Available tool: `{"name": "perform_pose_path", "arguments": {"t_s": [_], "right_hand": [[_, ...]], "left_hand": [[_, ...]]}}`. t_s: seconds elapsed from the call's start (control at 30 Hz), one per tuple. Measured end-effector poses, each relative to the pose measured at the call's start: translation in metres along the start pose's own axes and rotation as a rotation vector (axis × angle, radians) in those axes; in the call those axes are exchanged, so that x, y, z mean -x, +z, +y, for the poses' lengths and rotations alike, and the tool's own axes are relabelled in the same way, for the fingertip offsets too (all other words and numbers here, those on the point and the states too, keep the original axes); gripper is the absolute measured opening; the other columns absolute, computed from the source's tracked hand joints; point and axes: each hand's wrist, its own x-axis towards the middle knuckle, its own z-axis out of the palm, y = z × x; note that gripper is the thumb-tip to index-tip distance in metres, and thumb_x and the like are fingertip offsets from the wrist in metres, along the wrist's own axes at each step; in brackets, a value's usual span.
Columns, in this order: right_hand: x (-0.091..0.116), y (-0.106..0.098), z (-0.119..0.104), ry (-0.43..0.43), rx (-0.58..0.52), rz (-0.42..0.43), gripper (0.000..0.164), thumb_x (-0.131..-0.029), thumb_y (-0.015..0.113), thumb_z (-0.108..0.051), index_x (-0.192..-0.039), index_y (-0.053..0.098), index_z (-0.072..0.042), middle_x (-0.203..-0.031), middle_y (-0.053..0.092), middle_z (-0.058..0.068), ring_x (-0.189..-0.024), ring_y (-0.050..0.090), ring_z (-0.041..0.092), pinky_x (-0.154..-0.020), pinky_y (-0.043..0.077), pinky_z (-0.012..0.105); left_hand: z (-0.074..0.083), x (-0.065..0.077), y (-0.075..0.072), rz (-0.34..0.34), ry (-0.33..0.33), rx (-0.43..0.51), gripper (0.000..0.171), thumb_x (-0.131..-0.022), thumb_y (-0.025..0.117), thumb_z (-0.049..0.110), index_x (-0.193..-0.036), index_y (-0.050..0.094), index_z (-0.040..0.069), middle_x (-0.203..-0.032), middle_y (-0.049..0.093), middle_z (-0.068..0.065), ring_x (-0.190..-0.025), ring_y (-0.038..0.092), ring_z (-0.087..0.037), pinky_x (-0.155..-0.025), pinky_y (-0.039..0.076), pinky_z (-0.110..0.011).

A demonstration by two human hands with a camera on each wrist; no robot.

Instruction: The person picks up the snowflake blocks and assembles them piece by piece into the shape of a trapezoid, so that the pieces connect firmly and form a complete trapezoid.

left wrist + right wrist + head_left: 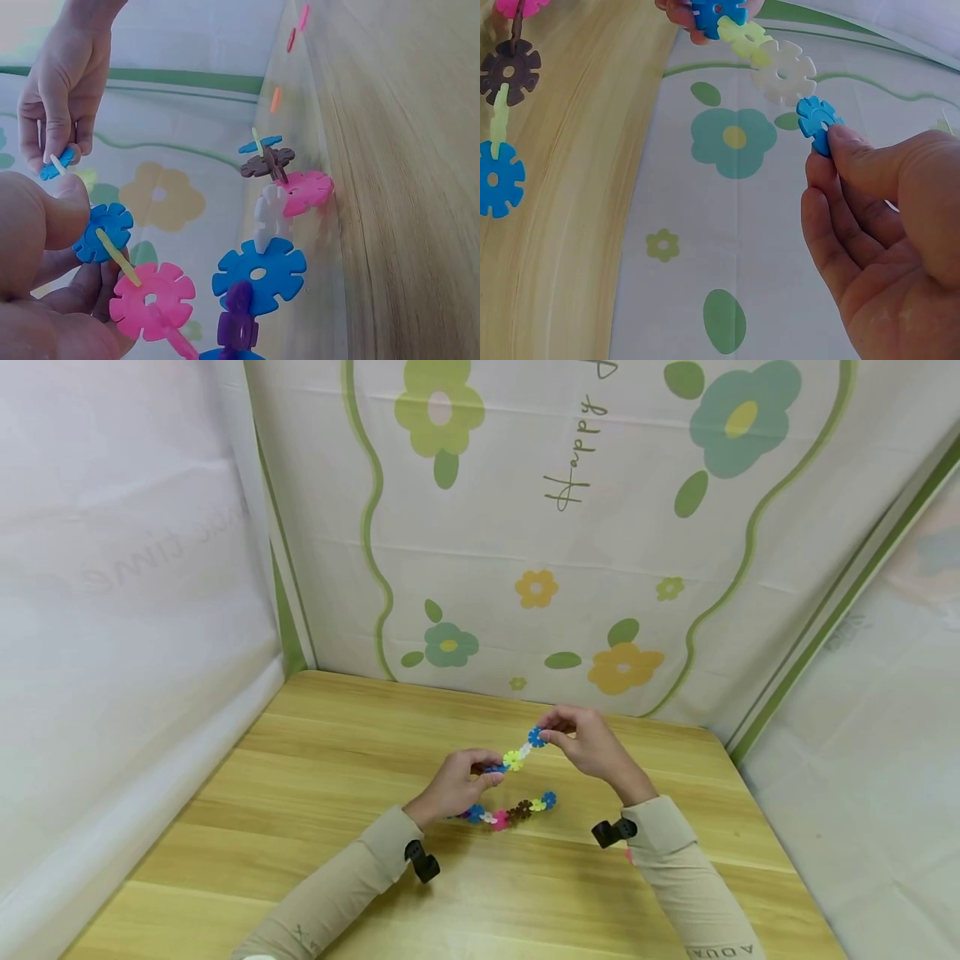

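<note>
A chain of slotted plastic flower discs hangs between my two hands, above the table. My left hand [456, 787] holds it at a blue disc [103, 232], thumb on one side and fingers on the other. My right hand [592, 747] pinches another blue disc [817, 124] at the chain's end between thumb and fingertips. Between the hands sit a yellow disc [513, 761] and a white disc [784, 73]. Past the left hand come a pink disc [152, 301] and a purple disc [238, 322]. A row of linked discs, including a brown disc [520, 812], lies in front of the hands.
A wood-grain table [300, 743] is enclosed by white cloth walls printed with flowers. Near the right cuff lies a small pink piece [629, 857]. The left wrist view also shows an orange piece [276, 100] and a red piece [291, 40] on the table.
</note>
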Motion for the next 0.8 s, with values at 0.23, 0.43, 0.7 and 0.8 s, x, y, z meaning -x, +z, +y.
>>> {"name": "perform_pose_path", "arguments": {"t_s": [0.23, 0.43, 0.7, 0.8], "right_hand": [[0.001, 0.004, -0.002, -0.007, 0.009, 0.021, 0.005, -0.1, 0.075, -0.015, -0.102, 0.076, -0.011, -0.093, 0.075, 0.0, -0.081, 0.068, 0.012, -0.074, 0.059, 0.032], [0.001, 0.011, 0.001, 0.051, -0.024, 0.064, 0.005, -0.099, 0.074, -0.006, -0.097, 0.077, -0.01, -0.089, 0.076, 0.004, -0.074, 0.067, 0.013, -0.066, 0.056, 0.026], [0.002, 0.015, 0.005, 0.147, -0.109, 0.058, 0.005, -0.099, 0.073, -0.007, -0.097, 0.077, -0.009, -0.09, 0.076, 0.008, -0.075, 0.068, 0.016, -0.062, 0.055, 0.027], [0.001, 0.016, 0.003, 0.157, -0.106, 0.068, 0.005, -0.099, 0.073, -0.006, -0.097, 0.077, -0.009, -0.09, 0.076, 0.008, -0.075, 0.068, 0.018, -0.061, 0.054, 0.027]], "left_hand": [[0.002, -0.001, 0.001, -0.004, 0.009, 0.015, 0.024, -0.106, 0.065, 0.013, -0.125, 0.072, -0.001, -0.113, 0.075, -0.016, -0.1, 0.071, -0.022, -0.089, 0.06, -0.039], [0.002, -0.002, 0.001, 0.007, 0.034, -0.015, 0.022, -0.105, 0.064, 0.008, -0.121, 0.072, -0.005, -0.108, 0.076, -0.02, -0.096, 0.073, -0.024, -0.082, 0.06, -0.026], [-0.002, -0.002, 0.001, 0.007, 0.055, -0.041, 0.016, -0.105, 0.063, 0.007, -0.114, 0.074, 0.0, -0.105, 0.075, -0.022, -0.094, 0.072, -0.025, -0.081, 0.06, -0.027], [-0.002, -0.002, 0.001, 0.007, 0.055, -0.047, 0.015, -0.105, 0.064, 0.007, -0.113, 0.075, 0.001, -0.103, 0.075, -0.02, -0.093, 0.072, -0.023, -0.08, 0.059, -0.025]]}}
